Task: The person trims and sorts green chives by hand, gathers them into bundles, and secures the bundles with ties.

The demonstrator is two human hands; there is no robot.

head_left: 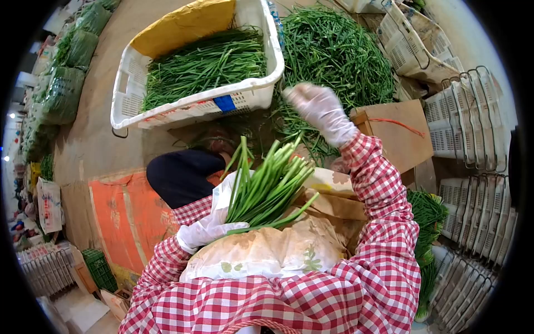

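Observation:
My left hand (pixel 207 232), in a thin whitish glove, is closed around the lower side of a bunch of garlic chives (pixel 264 189). The bunch lies across my lap with its cut, paler ends pointing up and away from me. My right hand (pixel 320 108), gloved too, is raised in front of a big loose pile of chives (pixel 339 55). Its fingertips are smeared by motion, and I see nothing clearly held in them. A stained pale apron (pixel 267 250) covers my lap beneath the bunch.
Ahead stands a white plastic crate (pixel 194 106) with chives laid inside and a yellow lining. A wooden box (pixel 397 139) sits by my right forearm. White crates (pixel 467 122) line the right side. Bagged greens (pixel 64 89) are stacked far left. Orange sheeting (pixel 130 209) covers the floor.

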